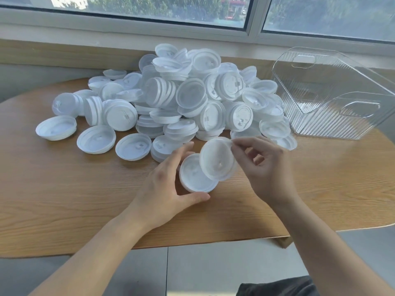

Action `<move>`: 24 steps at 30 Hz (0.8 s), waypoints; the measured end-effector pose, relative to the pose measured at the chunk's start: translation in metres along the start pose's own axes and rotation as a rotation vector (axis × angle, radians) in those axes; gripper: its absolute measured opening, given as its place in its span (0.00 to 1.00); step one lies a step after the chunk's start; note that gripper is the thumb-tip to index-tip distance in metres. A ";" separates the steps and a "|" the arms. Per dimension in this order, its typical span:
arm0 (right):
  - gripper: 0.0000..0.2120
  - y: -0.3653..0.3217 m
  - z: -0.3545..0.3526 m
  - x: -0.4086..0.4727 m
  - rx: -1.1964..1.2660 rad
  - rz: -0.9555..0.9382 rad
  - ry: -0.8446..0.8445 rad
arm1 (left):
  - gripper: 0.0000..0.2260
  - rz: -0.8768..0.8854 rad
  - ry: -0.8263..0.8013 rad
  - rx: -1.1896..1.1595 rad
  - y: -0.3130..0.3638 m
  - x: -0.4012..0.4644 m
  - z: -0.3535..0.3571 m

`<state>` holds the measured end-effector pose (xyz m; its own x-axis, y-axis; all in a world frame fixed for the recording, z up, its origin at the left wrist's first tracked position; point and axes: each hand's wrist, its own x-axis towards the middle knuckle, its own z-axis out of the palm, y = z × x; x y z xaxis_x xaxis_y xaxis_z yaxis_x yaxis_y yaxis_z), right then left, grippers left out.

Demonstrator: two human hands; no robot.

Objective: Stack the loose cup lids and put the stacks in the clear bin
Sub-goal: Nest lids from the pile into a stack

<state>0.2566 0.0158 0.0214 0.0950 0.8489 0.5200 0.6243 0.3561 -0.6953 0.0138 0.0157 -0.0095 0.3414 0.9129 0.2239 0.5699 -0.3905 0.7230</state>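
Indoor room, wooden table (64, 199), window (149, 9)

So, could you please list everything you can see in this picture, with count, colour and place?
Lid pile: too many to count, white, heaped at the back middle of the table.
Lid stack: one short stack, white, on the table in front of the pile, gripped by the left hand.
Single lid: one, white, tilted over the lid stack, pinched by the right hand.
Clear bin: one, clear ribbed plastic, on the table's right side, no lids visible inside.
Table: one, light wood, under everything.
Window: one, grey frame, behind the table.
Left hand: one, around the lid stack.
Right hand: one, fingertips on the single lid's upper rim.
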 end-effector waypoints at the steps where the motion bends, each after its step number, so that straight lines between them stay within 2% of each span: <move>1: 0.03 -0.002 0.004 -0.002 0.019 0.027 -0.035 | 0.50 0.005 0.000 0.005 0.001 0.000 0.000; 6: 0.03 -0.008 0.018 -0.005 0.032 0.121 -0.167 | 0.50 0.013 0.006 0.006 0.002 0.000 -0.001; 10: 0.04 -0.006 0.022 -0.006 -0.048 0.132 -0.192 | 0.51 0.006 0.004 0.004 0.000 -0.001 0.000; 13: 0.01 -0.005 0.022 -0.007 -0.055 0.126 -0.216 | 0.51 0.008 -0.006 0.004 -0.002 0.000 0.000; 16: 0.02 0.007 0.013 0.000 -0.061 0.127 -0.143 | 0.51 0.010 -0.011 -0.012 -0.001 0.001 0.000; 19: 0.06 0.034 -0.001 0.013 -0.216 0.121 -0.020 | 0.51 0.014 -0.019 -0.022 0.000 0.000 -0.001; 24: 0.09 0.065 -0.011 0.024 -0.491 0.161 -0.044 | 0.48 0.020 -0.018 -0.046 0.000 0.000 -0.001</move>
<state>0.3078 0.0548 -0.0056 0.1939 0.8973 0.3967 0.8959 0.0028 -0.4443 0.0131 0.0158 -0.0082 0.3663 0.9023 0.2272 0.5281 -0.4026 0.7477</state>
